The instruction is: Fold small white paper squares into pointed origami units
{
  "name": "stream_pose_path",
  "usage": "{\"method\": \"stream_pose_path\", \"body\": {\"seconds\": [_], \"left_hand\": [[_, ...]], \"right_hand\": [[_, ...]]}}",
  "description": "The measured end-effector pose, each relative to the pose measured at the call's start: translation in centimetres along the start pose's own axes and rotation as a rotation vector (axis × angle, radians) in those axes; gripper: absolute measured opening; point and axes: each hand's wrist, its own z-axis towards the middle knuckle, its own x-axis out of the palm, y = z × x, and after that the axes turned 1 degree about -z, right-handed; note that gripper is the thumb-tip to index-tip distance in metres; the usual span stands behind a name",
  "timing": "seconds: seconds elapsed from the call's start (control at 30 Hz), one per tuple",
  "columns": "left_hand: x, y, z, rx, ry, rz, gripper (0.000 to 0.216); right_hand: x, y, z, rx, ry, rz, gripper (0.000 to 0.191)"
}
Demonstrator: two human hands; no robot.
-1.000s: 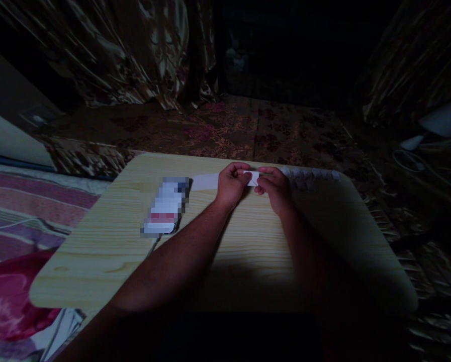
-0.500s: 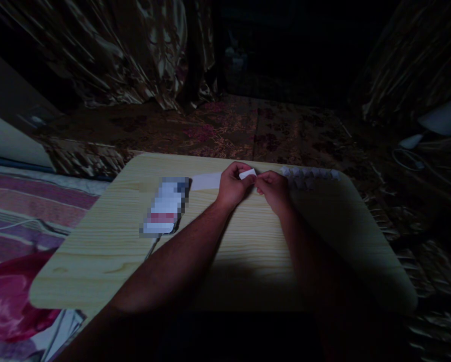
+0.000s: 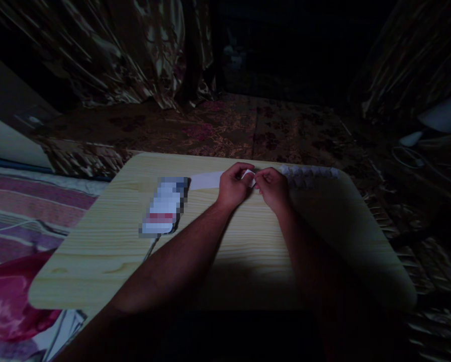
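My left hand (image 3: 232, 188) and right hand (image 3: 274, 188) both pinch a small white paper (image 3: 249, 172), 12 o'clock side of the desk (image 3: 97, 246). White strip (image 3: 205, 180) at my left's 9 o'clock, phone (image 3: 165, 205) beyond. Small folded pieces (image 3: 311, 172), probably paper (dim), toward my right's 3 o'clock.

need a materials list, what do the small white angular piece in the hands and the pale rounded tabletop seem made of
Small white angular piece: probably paper, matte; it looks thin with straight edges.
Pale rounded tabletop: wood or printed laminate, smooth-looking; the streaky grain fits either.
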Motion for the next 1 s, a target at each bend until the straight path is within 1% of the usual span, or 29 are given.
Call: {"method": "stream_pose_path", "body": {"seconds": [0.1, 0.23, 0.33, 0.5, 0.77, 1.0], "left_hand": [[-0.09, 0.24, 0.01, 0.009, 0.015, 0.030, 0.012], [-0.06, 0.23, 0.08, -0.062, -0.008, -0.048, 0.015], [0.06, -0.16, 0.03, -0.095, -0.031, -0.099, 0.016], [0.21, -0.65, -0.12, -0.117, -0.041, -0.122, 0.015], [0.21, -0.33, -0.11, -0.133, -0.048, -0.143, 0.016], [0.12, -0.13, -0.11, -0.121, -0.042, -0.134, 0.016]], "right_hand": [[0.10, -0.01, -0.03, 0.008, -0.001, 0.053, 0.023], [0.19, -0.06, 0.07, 0.014, 0.005, 0.142, 0.025], [0.22, -0.03, 0.10, 0.040, 0.007, 0.126, 0.022], [0.14, -0.12, 0.07, 0.045, -0.005, 0.084, 0.022], [0.13, -0.71, 0.27, 0.031, -0.025, 0.075, 0.022], [0.13, -0.33, 0.16, 0.041, -0.037, 0.092, 0.022]]}}
